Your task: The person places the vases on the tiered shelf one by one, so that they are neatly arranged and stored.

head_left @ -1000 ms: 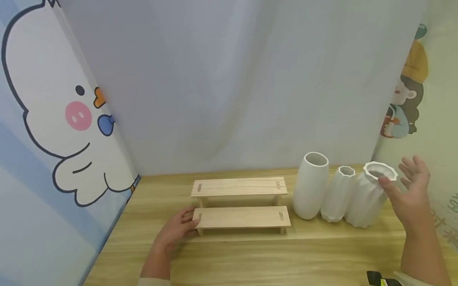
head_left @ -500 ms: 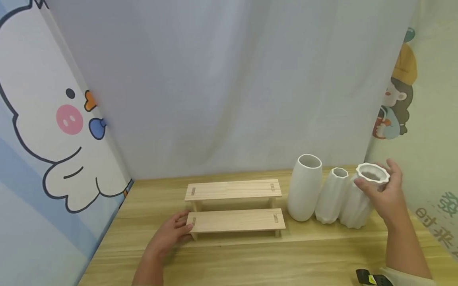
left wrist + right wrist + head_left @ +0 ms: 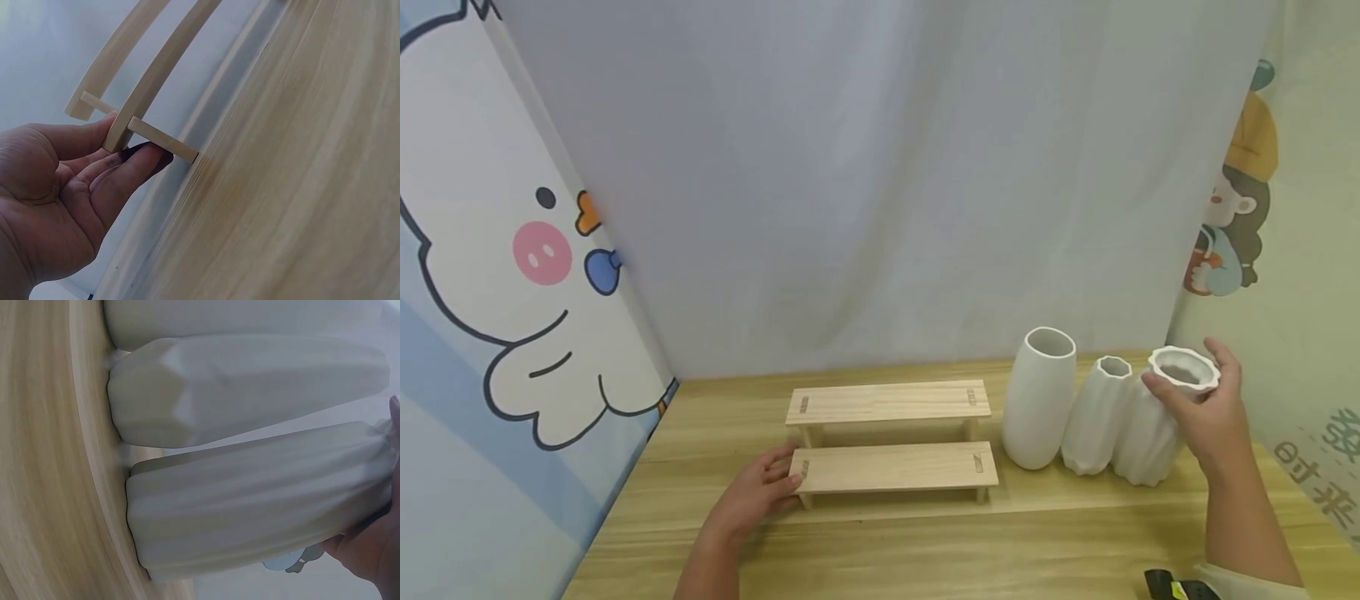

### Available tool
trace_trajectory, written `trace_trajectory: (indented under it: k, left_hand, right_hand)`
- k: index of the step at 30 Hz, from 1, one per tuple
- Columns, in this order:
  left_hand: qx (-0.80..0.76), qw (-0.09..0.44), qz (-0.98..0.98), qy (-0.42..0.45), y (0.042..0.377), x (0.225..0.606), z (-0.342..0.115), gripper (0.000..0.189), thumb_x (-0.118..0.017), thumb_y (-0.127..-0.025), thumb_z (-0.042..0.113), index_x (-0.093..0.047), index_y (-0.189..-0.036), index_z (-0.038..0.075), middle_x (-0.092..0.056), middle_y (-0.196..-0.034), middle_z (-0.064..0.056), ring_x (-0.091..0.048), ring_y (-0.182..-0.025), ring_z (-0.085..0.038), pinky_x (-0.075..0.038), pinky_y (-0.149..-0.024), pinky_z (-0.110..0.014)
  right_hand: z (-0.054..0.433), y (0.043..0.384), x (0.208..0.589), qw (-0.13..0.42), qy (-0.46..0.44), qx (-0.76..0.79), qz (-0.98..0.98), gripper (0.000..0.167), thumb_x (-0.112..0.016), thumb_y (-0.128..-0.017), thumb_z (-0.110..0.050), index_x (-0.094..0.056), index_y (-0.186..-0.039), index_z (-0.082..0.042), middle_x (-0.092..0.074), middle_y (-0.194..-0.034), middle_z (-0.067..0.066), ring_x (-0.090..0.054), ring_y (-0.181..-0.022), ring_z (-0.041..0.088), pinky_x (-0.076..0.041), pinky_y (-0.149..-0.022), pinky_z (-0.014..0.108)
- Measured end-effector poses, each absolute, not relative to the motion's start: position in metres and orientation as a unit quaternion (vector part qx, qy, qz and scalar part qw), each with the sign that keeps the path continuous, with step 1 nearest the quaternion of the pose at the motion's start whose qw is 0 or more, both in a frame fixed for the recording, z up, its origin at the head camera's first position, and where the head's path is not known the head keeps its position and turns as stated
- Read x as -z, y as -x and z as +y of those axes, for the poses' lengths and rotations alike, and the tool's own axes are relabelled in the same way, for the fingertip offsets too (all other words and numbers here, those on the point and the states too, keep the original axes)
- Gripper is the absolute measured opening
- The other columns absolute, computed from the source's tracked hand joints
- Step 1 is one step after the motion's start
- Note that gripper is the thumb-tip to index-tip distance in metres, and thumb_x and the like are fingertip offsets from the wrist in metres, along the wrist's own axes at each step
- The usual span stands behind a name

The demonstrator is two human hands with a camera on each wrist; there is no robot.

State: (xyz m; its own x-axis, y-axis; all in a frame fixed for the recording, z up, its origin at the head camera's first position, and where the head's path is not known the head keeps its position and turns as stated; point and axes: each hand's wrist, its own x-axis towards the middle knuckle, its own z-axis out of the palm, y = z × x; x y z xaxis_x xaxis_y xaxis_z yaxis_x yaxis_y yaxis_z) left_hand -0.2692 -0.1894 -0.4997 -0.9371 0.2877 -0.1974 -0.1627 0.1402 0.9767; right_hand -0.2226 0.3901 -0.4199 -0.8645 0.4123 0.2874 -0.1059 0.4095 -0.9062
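My left hand (image 3: 748,500) pinches the left end of the front low wooden stand (image 3: 891,469), thumb on top and fingers below, as the left wrist view shows. A matching wooden stand (image 3: 887,403) is right behind it, slightly higher. At the right, my right hand (image 3: 1216,421) grips the neck of a fluted white vase (image 3: 1150,442) with a scalloped rim, thumb in front and fingers behind. That vase stands on the table in the right wrist view. Beside it are a slimmer faceted white vase (image 3: 250,390) and a tall smooth white vase (image 3: 1040,408).
The wood-grain table (image 3: 962,550) runs back to a pale curtain (image 3: 865,208). Cartoon-printed walls, one with a white duck (image 3: 482,250), close in the left and right sides. A dark strap (image 3: 1180,585) shows by the right sleeve.
My right hand has come in from the right and taken hold of the fluted vase's neck. The left hand has stayed at the front stand's end. The head view has shifted slightly.
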Motion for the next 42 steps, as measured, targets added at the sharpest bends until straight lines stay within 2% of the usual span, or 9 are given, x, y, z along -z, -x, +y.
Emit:
trace_trajectory:
  k: [5,9,25,35,42]
  left_hand:
    - [-0.655,0.176,0.734,-0.045,0.268,0.498,-0.191,0.069,-0.065,-0.096,0.016,-0.027,-0.151,-0.001,-0.036,-0.147,-0.036,-0.058,-0.122,-0.038,-0.055,-0.096,-0.043]
    - [-0.656,0.178,0.732,-0.046,0.269,0.499,-0.191,0.068,-0.064,-0.096,0.016,-0.028,-0.151,-0.001,-0.037,-0.147,-0.036,-0.058,-0.122,-0.038,-0.055,-0.095,-0.042]
    - [-0.662,0.174,0.728,-0.046,0.268,0.501,-0.190,0.068,-0.064,-0.097,0.014,-0.026,-0.152,0.000,-0.037,-0.147,-0.036,-0.057,-0.123,-0.039,-0.055,-0.097,-0.041]
    - [-0.663,0.179,0.726,-0.047,0.268,0.501,-0.191,0.068,-0.063,-0.097,0.013,-0.025,-0.152,-0.001,-0.035,-0.148,-0.035,-0.055,-0.125,-0.039,-0.055,-0.097,-0.041]
    - [-0.662,0.174,0.727,-0.047,0.268,0.500,-0.190,0.067,-0.062,-0.097,0.013,-0.026,-0.152,0.000,-0.037,-0.147,-0.035,-0.058,-0.122,-0.038,-0.055,-0.097,-0.042]
  right_hand:
    - [0.388,0.224,0.419,0.243,0.118,-0.534,-0.801,0.066,-0.071,-0.091,-0.025,-0.031,-0.143,-0.025,-0.045,-0.111,-0.017,-0.049,-0.094,-0.004,-0.046,-0.072,0.004]
    - [0.388,0.224,0.419,0.247,0.125,-0.534,-0.799,0.059,-0.071,-0.090,-0.025,-0.035,-0.136,-0.027,-0.047,-0.109,-0.018,-0.050,-0.092,-0.004,-0.047,-0.071,0.004]
    - [0.388,0.221,0.413,0.270,0.159,-0.516,-0.797,0.060,-0.076,-0.087,-0.026,-0.039,-0.133,-0.030,-0.046,-0.107,-0.019,-0.048,-0.092,-0.004,-0.042,-0.070,0.003]
    - [0.389,0.207,0.393,0.283,0.200,-0.510,-0.787,0.064,-0.078,-0.084,-0.030,-0.040,-0.135,-0.031,-0.045,-0.108,-0.022,-0.046,-0.095,-0.004,-0.038,-0.071,0.005]
    - [0.384,0.195,0.377,0.282,0.200,-0.502,-0.793,0.065,-0.078,-0.084,-0.030,-0.040,-0.136,-0.032,-0.044,-0.108,-0.021,-0.046,-0.093,-0.004,-0.041,-0.066,0.004]
